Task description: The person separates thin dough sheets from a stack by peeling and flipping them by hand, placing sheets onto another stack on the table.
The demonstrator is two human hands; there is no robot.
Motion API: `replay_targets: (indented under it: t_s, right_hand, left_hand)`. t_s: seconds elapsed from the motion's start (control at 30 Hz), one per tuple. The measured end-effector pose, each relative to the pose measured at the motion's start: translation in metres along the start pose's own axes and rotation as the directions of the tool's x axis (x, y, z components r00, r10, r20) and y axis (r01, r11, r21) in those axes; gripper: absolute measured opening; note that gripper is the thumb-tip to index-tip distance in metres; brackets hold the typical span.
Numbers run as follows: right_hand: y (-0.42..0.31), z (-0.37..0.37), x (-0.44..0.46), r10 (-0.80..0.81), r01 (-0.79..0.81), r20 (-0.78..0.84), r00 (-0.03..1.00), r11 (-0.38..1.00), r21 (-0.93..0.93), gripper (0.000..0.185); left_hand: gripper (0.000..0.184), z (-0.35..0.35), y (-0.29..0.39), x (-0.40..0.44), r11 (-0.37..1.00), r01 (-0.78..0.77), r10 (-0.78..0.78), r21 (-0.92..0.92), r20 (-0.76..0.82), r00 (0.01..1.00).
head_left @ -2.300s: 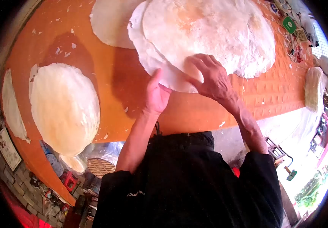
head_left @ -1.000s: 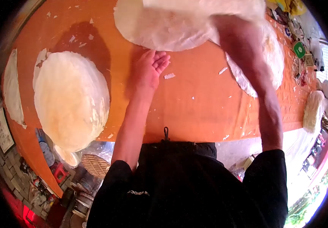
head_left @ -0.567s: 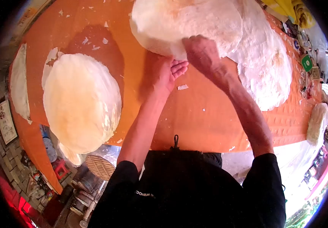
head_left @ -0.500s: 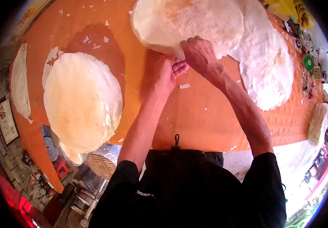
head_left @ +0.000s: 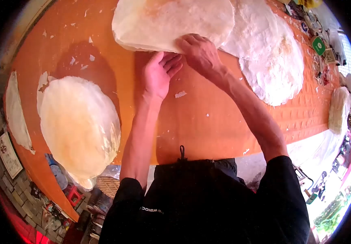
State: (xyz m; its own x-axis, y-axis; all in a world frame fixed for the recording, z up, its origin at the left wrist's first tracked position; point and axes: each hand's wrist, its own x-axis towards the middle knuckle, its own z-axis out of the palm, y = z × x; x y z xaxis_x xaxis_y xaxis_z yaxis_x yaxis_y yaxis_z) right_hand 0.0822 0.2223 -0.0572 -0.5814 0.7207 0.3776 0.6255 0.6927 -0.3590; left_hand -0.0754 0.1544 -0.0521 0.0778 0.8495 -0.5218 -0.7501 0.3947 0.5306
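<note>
A large, round stack of thin pale flatbread lies at the top middle, its near edge slightly raised above the orange cloth. My right hand grips that near edge from above, fingers bent over it; the thumb is hidden. Just to its left, my left hand is open, palm turned up and fingers loosely curved, with its tips at or under the same edge. Whether they touch it I cannot tell. More thin flatbreads overlap on the right. Another yellowish stack sits at the left.
An orange cloth covers the table, with scattered pale flakes. A folded pale sheet lies along the left edge. A green sign and small items line the right end, near a plastic-wrapped bundle. A red stool stands below left.
The whole view has shifted, so most things appear further left. My left hand has opened its fingers and drawn a little apart from my right hand, which stays at the flatbread's edge.
</note>
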Motion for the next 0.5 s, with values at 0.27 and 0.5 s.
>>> replay_targets:
  t_s: [0.27, 0.5]
  right_hand:
    - [0.069, -0.13, 0.067, -0.012, 0.027, 0.039, 0.999, 0.909, -0.416, 0.011]
    - [0.112, -0.173, -0.012, 0.2, -0.154, 0.037, 0.979, 0.847, -0.509, 0.008]
  left_hand:
    - [0.04, 0.033, -0.038, 0.014, 0.947, 0.084, -0.089, 0.31, 0.002, 0.996]
    - [0.028, 0.059, -0.074, 0.045, 0.984, 0.134, -0.144, 0.113, 0.085, 0.986]
